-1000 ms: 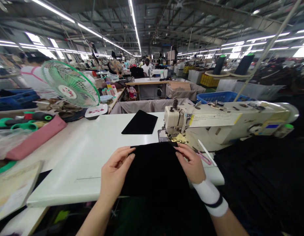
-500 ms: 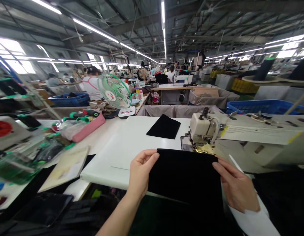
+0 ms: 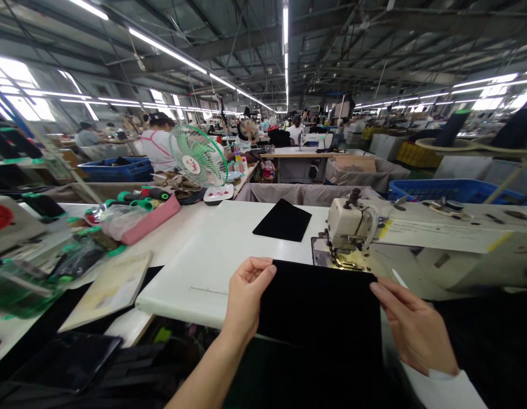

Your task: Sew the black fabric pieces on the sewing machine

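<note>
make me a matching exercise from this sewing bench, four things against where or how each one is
1 large black cloth
2 small black piece
3 fan
4 sewing machine

a green grille, upright
b held between left hand and right hand
c cream, at the bench's right side
d lying flat on the white table, untouched

Pairs: 1-b, 2-d, 3-a, 4-c

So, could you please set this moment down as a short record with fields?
Left hand: pinches the left edge of the black fabric panel
Right hand: holds the panel's right edge
Panel: spread over the near edge of the white table, its far edge just before the sewing machine
Beyond: a smaller black piece lies on the table, apart
Far left: green fan, pink tray
</note>
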A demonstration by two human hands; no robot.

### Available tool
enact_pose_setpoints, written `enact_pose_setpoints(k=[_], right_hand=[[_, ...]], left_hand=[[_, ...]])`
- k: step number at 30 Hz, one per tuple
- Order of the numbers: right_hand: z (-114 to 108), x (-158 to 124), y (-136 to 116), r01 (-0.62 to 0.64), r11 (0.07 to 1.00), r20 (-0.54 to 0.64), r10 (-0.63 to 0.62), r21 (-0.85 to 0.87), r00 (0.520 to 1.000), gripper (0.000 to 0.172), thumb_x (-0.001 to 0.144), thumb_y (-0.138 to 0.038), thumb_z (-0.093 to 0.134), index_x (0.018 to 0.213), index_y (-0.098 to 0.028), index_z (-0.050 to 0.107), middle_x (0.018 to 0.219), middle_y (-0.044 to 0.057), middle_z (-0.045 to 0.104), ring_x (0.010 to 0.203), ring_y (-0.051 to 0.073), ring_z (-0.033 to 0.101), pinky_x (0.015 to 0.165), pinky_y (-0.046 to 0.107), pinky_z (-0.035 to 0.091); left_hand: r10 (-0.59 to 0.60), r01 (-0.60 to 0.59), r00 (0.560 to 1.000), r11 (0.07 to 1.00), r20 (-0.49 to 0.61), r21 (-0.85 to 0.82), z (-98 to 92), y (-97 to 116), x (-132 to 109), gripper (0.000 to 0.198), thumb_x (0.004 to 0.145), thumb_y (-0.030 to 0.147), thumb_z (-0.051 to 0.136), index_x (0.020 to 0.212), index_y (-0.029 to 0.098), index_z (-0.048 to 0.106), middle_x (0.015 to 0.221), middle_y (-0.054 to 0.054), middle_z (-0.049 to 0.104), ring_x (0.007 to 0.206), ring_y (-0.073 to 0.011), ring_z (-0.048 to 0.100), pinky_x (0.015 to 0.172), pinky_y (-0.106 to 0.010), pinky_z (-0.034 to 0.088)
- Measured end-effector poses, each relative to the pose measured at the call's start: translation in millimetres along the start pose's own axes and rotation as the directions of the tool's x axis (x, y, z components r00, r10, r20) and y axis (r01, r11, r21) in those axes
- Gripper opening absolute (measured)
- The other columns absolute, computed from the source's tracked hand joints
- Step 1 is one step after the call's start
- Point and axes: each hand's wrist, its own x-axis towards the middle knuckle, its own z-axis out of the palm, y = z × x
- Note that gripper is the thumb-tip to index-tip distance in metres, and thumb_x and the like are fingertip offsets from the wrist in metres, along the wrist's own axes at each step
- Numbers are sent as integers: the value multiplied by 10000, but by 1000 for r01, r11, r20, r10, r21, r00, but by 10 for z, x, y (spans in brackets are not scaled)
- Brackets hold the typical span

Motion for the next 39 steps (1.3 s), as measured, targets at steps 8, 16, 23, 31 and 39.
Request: enact_pose_setpoints(k=[8,16,23,31,39], right_hand=[[-10,-46,-241,180,960,73,-168,-214,983,293,669,-481,797,794,-216,782,976,81,758,935,278,700,911,406,552],[13,-46,-302,1,1000,87,-4,30,996,312,646,-452,826,826,-202,779,874,63,761,808,229,694,799,357,563],[43,-33,-325,65,997,51,-67,51,996,246,690,-407,799,788,-187,747,800,50,744,730,188,668,704,302,552],[95,3,-278,104,994,9,-104,17,995,266,683,-428,779,746,-175,721,702,31,706,621,150,609,609,270,514],[-17,-83,-203,201,979,209,-206,43,956,216,742,-265,692,900,-205,558,778,-11,655,690,137,618,682,264,517]], left_hand=[[-24,21,999,997,-40,-68,18,39,48,274,534,212,866,671,173,631,772,19,677,739,-86,584,726,-177,463],[-63,60,995,997,-78,-43,41,95,104,298,476,204,875,647,187,631,792,34,672,737,-98,587,673,-175,485],[-96,92,993,995,-68,-49,46,107,80,308,486,201,892,660,202,638,799,34,674,769,-109,593,663,-162,497],[-96,93,993,994,-72,-49,51,79,65,360,428,227,899,660,174,629,775,29,663,721,-90,575,623,-130,473],[7,-28,993,985,122,170,154,226,463,280,486,229,829,649,181,606,700,27,642,705,-111,575,671,-191,463]])
